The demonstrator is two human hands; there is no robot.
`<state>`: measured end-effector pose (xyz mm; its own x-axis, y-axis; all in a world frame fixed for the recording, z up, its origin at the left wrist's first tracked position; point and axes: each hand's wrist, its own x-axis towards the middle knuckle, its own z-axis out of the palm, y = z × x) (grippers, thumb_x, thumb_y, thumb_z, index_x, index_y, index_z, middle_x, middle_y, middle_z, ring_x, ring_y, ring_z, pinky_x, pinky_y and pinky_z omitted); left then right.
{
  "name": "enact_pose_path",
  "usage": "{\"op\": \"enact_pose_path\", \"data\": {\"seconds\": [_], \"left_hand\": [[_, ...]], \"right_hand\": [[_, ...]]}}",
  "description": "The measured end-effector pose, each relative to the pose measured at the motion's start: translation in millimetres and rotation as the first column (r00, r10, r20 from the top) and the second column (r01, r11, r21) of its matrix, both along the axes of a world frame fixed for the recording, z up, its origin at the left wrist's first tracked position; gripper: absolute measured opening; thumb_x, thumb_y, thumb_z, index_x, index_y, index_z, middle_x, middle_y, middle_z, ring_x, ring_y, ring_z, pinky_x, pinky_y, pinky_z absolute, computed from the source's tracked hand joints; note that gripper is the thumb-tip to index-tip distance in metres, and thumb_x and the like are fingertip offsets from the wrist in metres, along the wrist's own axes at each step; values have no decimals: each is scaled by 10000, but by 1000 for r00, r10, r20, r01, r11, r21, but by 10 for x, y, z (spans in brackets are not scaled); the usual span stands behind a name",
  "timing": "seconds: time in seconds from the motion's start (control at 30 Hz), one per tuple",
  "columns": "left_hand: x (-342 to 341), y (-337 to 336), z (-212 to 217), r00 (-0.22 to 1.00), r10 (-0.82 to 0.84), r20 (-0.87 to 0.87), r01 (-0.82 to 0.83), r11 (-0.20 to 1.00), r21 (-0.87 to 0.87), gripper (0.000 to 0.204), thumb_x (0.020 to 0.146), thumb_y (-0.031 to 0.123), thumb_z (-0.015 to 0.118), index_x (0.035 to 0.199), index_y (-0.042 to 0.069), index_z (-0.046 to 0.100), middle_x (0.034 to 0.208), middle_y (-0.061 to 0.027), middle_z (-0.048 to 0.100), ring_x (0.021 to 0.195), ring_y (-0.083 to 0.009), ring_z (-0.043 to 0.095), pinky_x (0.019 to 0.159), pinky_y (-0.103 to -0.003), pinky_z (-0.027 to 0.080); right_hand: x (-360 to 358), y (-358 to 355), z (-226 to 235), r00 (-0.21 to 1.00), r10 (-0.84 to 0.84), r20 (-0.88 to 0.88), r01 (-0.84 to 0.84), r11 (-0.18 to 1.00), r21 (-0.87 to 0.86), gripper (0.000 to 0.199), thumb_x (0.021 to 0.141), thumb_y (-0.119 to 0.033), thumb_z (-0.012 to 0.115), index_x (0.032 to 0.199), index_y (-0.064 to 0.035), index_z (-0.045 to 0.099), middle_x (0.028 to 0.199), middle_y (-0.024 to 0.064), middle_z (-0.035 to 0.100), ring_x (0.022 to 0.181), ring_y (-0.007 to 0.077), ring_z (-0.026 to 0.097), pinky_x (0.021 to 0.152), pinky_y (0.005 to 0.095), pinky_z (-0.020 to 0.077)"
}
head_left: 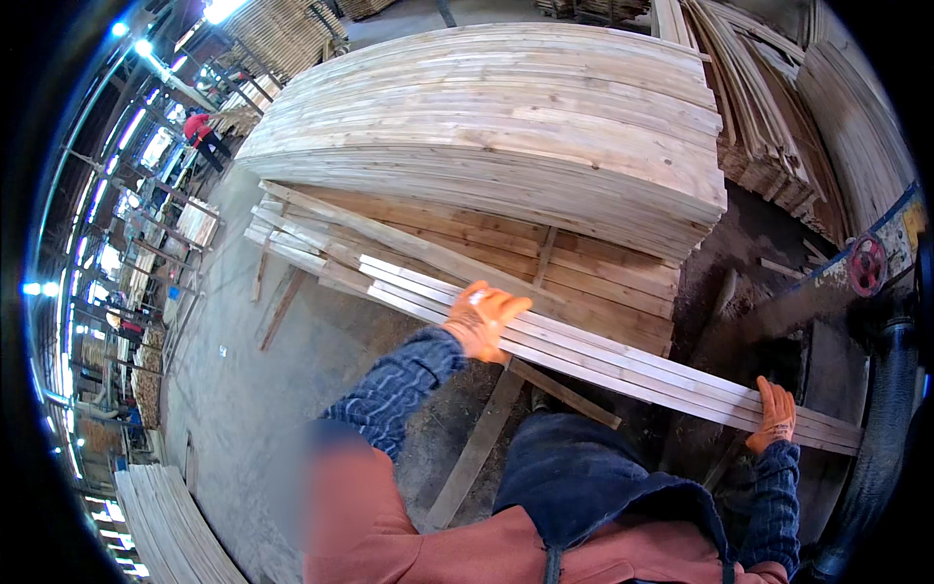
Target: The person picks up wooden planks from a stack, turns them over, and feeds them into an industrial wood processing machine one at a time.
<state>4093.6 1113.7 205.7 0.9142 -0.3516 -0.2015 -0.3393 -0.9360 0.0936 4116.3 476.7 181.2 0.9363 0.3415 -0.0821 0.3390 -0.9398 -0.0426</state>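
Bundle of pale wooden slats [603,355] gripped by left hand [484,319], fingers curled over top edge; near end clasped by right hand [775,414]. Plank stack [506,127] behind.

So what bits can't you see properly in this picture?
Head view:
- Left hand palm: pressed against the long pale boards.
- Right hand fingertips: curled over the boards' edge.
- Boards' right end: lost in the dark rim.
- Person in red: too small.
- Red handwheel machine: cut off by the edge.
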Motion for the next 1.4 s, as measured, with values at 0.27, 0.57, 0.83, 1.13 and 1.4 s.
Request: {"op": "enact_pose_path", "data": {"seconds": [0.27, 0.57, 0.83, 1.13, 1.4], "left_hand": [[148, -1233, 86, 992, -65, -110, 58, 996, -63, 1023, 632, 443, 932, 1509, 143, 498, 1277, -153, 649, 1242, -345, 603, 1145, -473, 401], [-17, -952, -153, 992, -52, 113, 72, 981, -182, 1088, 631, 489, 931, 1534, 115, 453, 1408, -163, 592, 1345, -328, 550, 1214, -523, 313], [-104, -1236, 146, 992, -71, -108, 45, 974, -223, 1049, 645, 453, 915, 1501, 48, 465, 1299, -184, 615, 1254, -362, 585, 1120, -522, 398], [229, -1797, 162, 972, -149, -179, -25, 697, -717, 671, 818, 341, 752, 1384, 30, 574, 1032, -189, 726, 976, -397, 706, 883, -491, 565], [555, -227, -2529, 581, 76, -810, -745, -350, -568, 827, 912, 420, 790, 1577, 101, 415, 1577, -207, 436, 1435, -346, 465, 1158, -516, 406]], "right_hand": [[119, 1003, 129, 950, 312, 3, -288, 873, 394, 1041, 463, -95, 782, 1471, -135, 525, 1370, 177, 632, 1257, 420, 591, 1111, 537, 456], [219, 1225, 157, 924, 373, -84, -330, 890, 315, 1021, 451, -105, 795, 1445, -148, 564, 1323, 172, 668, 1190, 407, 640, 1051, 534, 503], [80, 622, 413, 940, 341, -25, -325, 912, 250, 1064, 394, -92, 766, 1437, -87, 562, 1285, 190, 671, 1101, 416, 645, 991, 533, 509], [-35, 1746, 366, 892, 450, -33, -405, 831, 382, 1027, 363, -164, 778, 1374, -97, 614, 1259, 142, 659, 1142, 400, 636, 1054, 540, 475], [-343, 1054, 115, 994, 22, 108, -27, 998, 49, 1057, 528, -70, 846, 1517, -110, 474, 1567, 195, 478, 1489, 439, 398, 1248, 577, 301]]}}
